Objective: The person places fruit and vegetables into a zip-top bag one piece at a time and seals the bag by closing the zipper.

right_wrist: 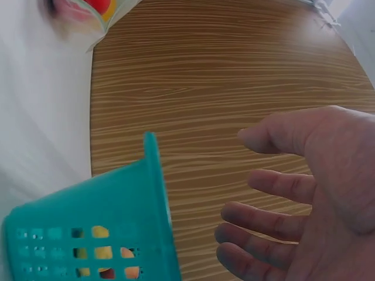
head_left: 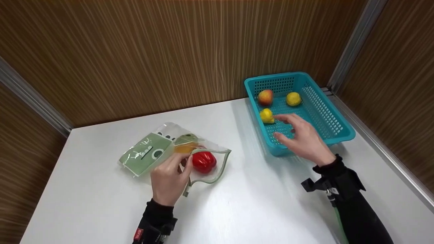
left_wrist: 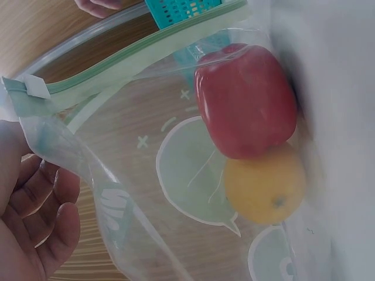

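Note:
My left hand [head_left: 170, 178] pinches the edge of a clear zip bag [head_left: 145, 152] with a green cartoon print, and the bag's green-trimmed mouth stands open to the right. Inside it lie a red bell pepper [head_left: 204, 162] and an orange fruit [left_wrist: 265, 184], side by side in the left wrist view. My right hand [head_left: 303, 139] hovers over the near part of a teal basket [head_left: 339, 139], thumb and fingers spread and holding nothing. Its fingertips overlap the edge of a yellow, pear-shaped fruit [head_left: 267, 116] in the head view.
Deeper in the basket sit a red-and-yellow peach-like fruit [head_left: 265, 97] and a lemon [head_left: 293, 99]. The basket is in the back right of the white table [head_left: 257, 203]. Wood-grain panels [head_left: 152, 57] rise behind the table and at both sides.

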A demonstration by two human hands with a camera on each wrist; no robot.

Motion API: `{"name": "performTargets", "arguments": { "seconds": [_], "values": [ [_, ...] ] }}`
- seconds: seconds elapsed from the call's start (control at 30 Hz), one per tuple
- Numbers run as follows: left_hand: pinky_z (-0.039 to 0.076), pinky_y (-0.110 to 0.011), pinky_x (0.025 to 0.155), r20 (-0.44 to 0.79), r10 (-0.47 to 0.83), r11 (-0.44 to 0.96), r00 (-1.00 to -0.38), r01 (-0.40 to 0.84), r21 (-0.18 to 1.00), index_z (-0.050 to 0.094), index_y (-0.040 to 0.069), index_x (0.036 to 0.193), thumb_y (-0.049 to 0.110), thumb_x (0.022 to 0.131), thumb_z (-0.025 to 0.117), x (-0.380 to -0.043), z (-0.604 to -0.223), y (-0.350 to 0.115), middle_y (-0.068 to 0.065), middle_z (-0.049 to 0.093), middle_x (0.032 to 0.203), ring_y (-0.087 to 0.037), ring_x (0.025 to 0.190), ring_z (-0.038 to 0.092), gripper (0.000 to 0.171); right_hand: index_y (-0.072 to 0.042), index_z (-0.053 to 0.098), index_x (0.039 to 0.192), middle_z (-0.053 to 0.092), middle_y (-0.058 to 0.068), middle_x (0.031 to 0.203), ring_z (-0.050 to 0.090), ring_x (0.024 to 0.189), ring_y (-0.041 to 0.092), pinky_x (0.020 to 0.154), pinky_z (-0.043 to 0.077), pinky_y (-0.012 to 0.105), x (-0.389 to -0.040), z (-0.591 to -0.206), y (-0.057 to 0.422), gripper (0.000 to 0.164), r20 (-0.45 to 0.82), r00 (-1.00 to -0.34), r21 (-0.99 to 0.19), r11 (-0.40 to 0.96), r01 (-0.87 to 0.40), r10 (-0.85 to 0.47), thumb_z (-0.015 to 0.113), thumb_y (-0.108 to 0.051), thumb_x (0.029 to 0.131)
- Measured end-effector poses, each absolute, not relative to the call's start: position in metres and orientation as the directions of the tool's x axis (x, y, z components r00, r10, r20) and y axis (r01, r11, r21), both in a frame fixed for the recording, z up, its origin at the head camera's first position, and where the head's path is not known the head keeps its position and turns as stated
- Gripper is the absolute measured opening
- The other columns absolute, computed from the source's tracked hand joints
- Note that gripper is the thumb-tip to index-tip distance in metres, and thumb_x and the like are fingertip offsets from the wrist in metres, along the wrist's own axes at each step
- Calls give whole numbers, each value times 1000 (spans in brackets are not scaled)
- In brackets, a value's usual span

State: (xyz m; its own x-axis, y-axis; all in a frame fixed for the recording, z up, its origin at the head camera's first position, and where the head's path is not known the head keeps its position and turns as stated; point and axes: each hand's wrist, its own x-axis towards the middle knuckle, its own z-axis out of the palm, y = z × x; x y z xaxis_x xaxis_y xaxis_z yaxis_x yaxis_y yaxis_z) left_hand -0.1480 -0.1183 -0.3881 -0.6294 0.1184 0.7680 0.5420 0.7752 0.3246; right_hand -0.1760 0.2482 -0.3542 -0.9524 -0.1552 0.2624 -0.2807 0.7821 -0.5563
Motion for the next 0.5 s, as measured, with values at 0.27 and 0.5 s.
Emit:
{"name": "performTargets", "arguments": {
  "seconds": [0.27, 0.5],
  "values": [
    [40, -17, 49, 762, 113, 776, -637, 536, 334, 71, 10, 83, 15, 82, 70, -147, -389, -117, 2, 67, 68, -6, 56, 55, 5, -16, 50, 135, 53, 8, 136, 50, 121, 26, 103, 43, 48, -191, -334, 258, 51, 227, -959, -432, 865, -254, -168, 64, -32, 89],
    [41, -18, 48, 766, 119, 781, -631, 536, 321, 70, 10, 83, 13, 80, 72, -148, -389, -118, 2, 68, 68, -8, 56, 57, 4, -12, 51, 133, 56, 14, 130, 54, 114, 29, 93, 46, 48, -231, -312, 269, 52, 140, -964, -319, 911, -262, -228, 66, -31, 87]
  ]
}}
